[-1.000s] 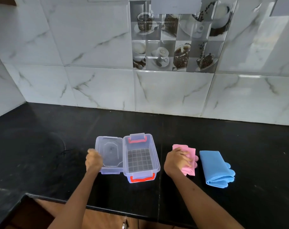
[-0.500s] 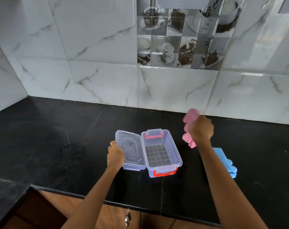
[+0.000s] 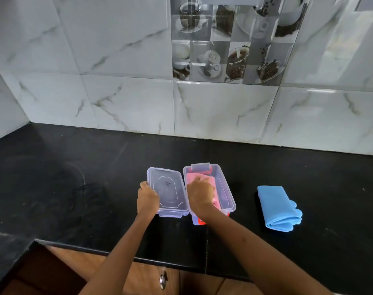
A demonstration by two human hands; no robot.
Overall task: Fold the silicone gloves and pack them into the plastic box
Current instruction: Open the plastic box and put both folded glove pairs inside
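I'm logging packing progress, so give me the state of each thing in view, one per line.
plastic box: open, on the counter
lid: off, lying left of the box
pink glove: folded, in the box
blue glove: folded, on the counter
left hand: gripping the lid
right hand: pressing on the pink glove

Clear glossy plastic forms the box (image 3: 228,188) and its lid (image 3: 170,188); the pink glove (image 3: 211,182) and blue glove (image 3: 275,205) look matt and smooth on a polished black stone bench (image 3: 75,188) below glossy marble-patterned tiles (image 3: 117,103).
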